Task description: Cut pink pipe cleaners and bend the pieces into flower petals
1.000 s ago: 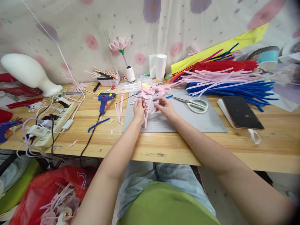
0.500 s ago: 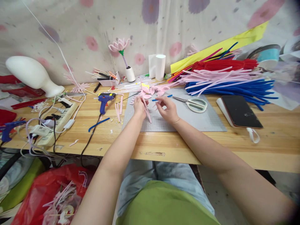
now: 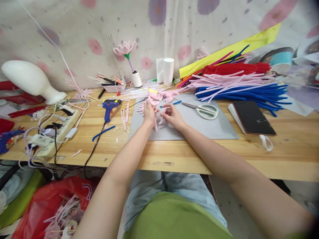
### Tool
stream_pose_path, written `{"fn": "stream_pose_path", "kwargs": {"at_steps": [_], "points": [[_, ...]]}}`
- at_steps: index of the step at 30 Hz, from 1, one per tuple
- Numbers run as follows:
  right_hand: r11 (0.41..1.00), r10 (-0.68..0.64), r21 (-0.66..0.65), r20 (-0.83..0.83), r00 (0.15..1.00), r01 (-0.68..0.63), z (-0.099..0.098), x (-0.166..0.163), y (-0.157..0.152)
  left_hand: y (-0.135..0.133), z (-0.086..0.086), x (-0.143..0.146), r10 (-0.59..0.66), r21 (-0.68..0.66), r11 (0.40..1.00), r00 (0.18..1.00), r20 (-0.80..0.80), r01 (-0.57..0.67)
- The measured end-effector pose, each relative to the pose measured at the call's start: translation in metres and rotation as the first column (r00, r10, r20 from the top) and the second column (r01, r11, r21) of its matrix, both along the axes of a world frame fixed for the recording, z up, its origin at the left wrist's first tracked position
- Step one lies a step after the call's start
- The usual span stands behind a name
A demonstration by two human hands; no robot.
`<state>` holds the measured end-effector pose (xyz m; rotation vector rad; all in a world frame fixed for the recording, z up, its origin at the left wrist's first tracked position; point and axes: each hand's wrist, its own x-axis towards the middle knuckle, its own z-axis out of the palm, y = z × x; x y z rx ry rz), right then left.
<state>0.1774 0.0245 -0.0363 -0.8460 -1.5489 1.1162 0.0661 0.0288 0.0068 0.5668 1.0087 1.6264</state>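
Note:
My left hand [image 3: 149, 113] is closed round a pink pipe cleaner [image 3: 156, 124] whose end hangs down over the grey cutting mat [image 3: 199, 127]. My right hand [image 3: 172, 116] pinches the same pink piece from the right, fingers bent. Pink petal shapes [image 3: 163, 96] lie on the mat just beyond both hands. A short blue pipe cleaner piece [image 3: 174, 103] lies by my right fingertips.
Scissors [image 3: 204, 110] lie on the mat to the right. A black phone [image 3: 253, 118] and a heap of pink, blue and red pipe cleaners [image 3: 239, 84] sit further right. A blue glue gun [image 3: 109, 108] and a power strip [image 3: 57, 127] lie left. A red bag [image 3: 50, 205] stands below.
The pink pipe cleaner's hanging end has swung from slanting right back to nearly straight down. My right hand has drawn closer to my left.

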Motion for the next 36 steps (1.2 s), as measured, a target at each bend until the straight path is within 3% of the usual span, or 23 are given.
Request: {"fn": "stream_pose_path", "kwargs": {"at_steps": [3,7,13,16,22,24,27,31,33,36], "points": [[0.985,0.090,-0.139,-0.083,0.993,-0.101,-0.002,0.001,0.004,-0.003,0.007,0.000,-0.091,0.034,0.995,0.994,0.057,0.089],[0.977,0.127,-0.163,-0.084,0.988,-0.140,-0.001,0.000,0.002,-0.006,0.011,0.001,-0.118,0.034,0.993,0.987,0.105,0.115],[0.970,0.237,-0.094,0.145,0.960,-0.225,0.001,-0.002,-0.006,0.006,0.012,-0.001,0.040,0.075,0.996,0.992,0.119,-0.049],[0.966,0.259,-0.064,0.180,0.949,-0.252,0.006,0.000,-0.009,0.013,0.015,-0.005,0.126,0.068,0.988,0.981,0.148,-0.137],[0.917,0.351,-0.230,0.076,0.933,-0.326,0.010,0.001,-0.011,0.022,0.008,-0.008,0.232,0.031,0.972,0.972,-0.025,-0.231],[0.926,0.325,-0.225,0.059,0.944,-0.305,0.009,0.001,-0.010,0.021,0.002,-0.008,0.153,-0.027,0.987,0.979,-0.131,-0.158],[0.967,0.235,-0.124,0.085,0.968,-0.224,0.008,0.004,-0.006,0.013,-0.004,-0.010,-0.101,-0.139,0.988,0.974,-0.205,0.073],[0.970,0.242,-0.057,0.112,0.964,-0.236,0.010,0.008,-0.003,-0.009,-0.008,-0.016,-0.425,-0.132,0.904,0.890,-0.164,0.407],[0.960,0.274,-0.078,0.091,0.957,-0.268,0.011,0.009,-0.003,-0.018,-0.010,-0.018,-0.474,-0.093,0.880,0.869,-0.144,0.465],[0.951,0.280,-0.142,0.019,0.960,-0.275,0.011,0.009,-0.004,-0.026,-0.015,-0.023,-0.417,-0.047,0.909,0.902,-0.117,0.414]]}}
